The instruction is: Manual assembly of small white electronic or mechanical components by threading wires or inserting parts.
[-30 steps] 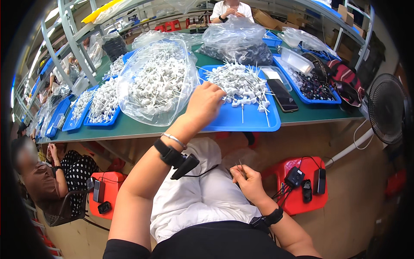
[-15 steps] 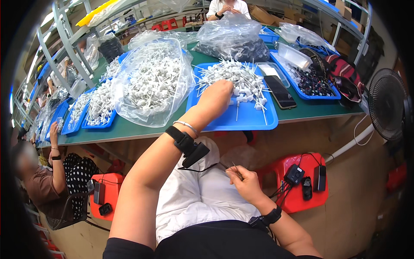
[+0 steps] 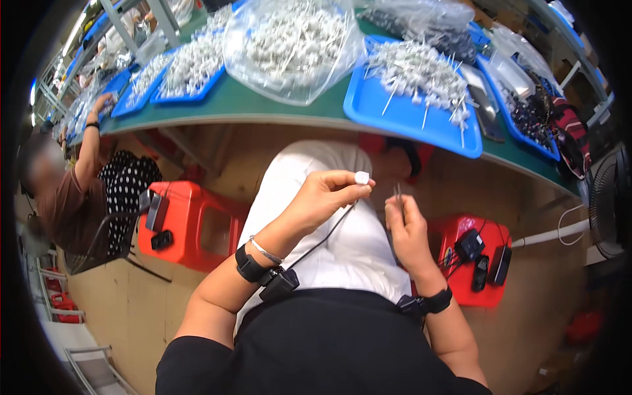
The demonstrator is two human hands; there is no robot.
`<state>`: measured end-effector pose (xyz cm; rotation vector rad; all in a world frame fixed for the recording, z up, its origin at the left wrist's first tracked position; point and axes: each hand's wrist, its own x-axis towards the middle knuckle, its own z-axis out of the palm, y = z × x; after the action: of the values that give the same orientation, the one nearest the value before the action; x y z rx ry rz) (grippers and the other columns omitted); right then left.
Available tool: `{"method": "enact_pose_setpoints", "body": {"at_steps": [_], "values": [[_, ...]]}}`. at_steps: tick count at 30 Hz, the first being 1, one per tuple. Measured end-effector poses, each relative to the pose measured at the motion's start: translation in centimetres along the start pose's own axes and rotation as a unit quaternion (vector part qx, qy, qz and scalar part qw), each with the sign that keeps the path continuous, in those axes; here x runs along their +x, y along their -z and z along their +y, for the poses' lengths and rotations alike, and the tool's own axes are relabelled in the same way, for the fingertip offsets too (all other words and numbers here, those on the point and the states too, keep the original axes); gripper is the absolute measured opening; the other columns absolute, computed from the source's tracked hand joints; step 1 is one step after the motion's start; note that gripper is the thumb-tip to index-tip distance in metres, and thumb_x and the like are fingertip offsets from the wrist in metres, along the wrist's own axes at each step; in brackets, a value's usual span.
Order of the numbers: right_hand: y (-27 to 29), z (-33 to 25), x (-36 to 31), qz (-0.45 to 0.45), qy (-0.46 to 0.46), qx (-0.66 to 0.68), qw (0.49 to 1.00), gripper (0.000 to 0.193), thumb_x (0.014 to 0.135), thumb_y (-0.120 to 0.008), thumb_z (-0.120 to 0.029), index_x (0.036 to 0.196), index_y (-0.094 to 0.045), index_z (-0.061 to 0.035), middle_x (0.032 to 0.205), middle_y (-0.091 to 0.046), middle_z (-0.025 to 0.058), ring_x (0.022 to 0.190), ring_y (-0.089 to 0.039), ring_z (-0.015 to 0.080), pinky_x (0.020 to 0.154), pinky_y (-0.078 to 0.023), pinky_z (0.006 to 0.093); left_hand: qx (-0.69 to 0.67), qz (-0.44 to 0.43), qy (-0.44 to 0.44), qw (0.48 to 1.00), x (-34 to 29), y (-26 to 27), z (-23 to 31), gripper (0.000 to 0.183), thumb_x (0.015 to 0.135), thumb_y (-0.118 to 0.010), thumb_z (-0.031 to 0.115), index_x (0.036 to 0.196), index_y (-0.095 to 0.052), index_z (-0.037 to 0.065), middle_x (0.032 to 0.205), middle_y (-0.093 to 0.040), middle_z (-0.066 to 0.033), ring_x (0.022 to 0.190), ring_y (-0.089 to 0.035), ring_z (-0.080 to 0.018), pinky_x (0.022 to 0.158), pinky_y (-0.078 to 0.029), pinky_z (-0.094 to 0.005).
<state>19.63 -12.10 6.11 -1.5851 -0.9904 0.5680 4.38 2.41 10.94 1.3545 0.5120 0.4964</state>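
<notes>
My left hand [image 3: 332, 197] is pinched nearly closed, thumb and forefinger meeting around a small white piece [image 3: 361, 178] that shows just past their tips; I cannot make out a stem, so I can't tell which way its long axis runs. My right hand [image 3: 408, 230] is curled closed around a slim two-pronged tool [image 3: 399, 192], its prongs standing out beyond my fingertips and pointing forward, away from my body. The white piece lies to the left of those prongs, at about the same reach from me, the two near each other but apart, with a bare gap between; my left hand has the piece itself, and my right is just across that gap. Both hands hang over my lap, above the white trousers [image 3: 322, 257], and a black cable [image 3: 322, 238] runs from my left wrist under the fingers. Farther out, ahead and to the right, a blue tray [image 3: 421, 135] sits at the table edge with a heap of white stemmed parts [image 3: 421, 72] toward its far side, and left of it bulges a clear bag [image 3: 296, 95] full of similar ones.
</notes>
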Motion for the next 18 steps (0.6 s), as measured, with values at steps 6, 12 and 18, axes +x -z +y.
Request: {"method": "enact_pose_setpoints", "body": {"at_steps": [6,12,18], "values": [[-0.6,-0.5,-0.6,-0.088,0.084,-0.095,0.988,0.018,0.101,-0.06,-0.017,0.107,-0.062,0.0003,0.078,-0.066,0.0102,0.065,-0.062,0.0199,0.061,-0.048,0.031,0.066,0.04,-0.04,0.996,-3.9,1.5,-7.1,0.02,0.094,-0.072,0.014,0.107,-0.075,-0.001,0.092,-0.069,-0.0021,0.08,-0.059,-0.0067,0.071,-0.047,-0.0228],[-1.4,-0.9,-1.6,-0.138,0.16,-0.209,0.955,0.019,0.097,-0.064,-0.015,0.111,-0.064,-0.0023,0.081,-0.069,0.0165,0.064,-0.066,0.031,0.056,-0.051,0.0367,0.173,0.064,-0.102,0.978,-4.3,1.9,-8.8,0.013,0.092,-0.072,0.011,0.1,-0.075,0.001,0.088,-0.068,-0.0025,0.075,-0.057,-0.007,0.068,-0.047,-0.0239],[-1.6,-0.4,-1.8,-0.145,0.243,-0.291,0.914,0.019,0.092,-0.068,-0.014,0.109,-0.065,-0.005,0.073,-0.067,0.0123,0.059,-0.065,0.0272,0.051,-0.049,0.0365,0.213,0.071,-0.163,0.961,-3.9,1.9,-9.9,0.012,0.092,-0.071,0.007,0.101,-0.075,0.002,0.088,-0.07,-0.0052,0.074,-0.06,-0.0129,0.068,-0.048,-0.0265]]}}
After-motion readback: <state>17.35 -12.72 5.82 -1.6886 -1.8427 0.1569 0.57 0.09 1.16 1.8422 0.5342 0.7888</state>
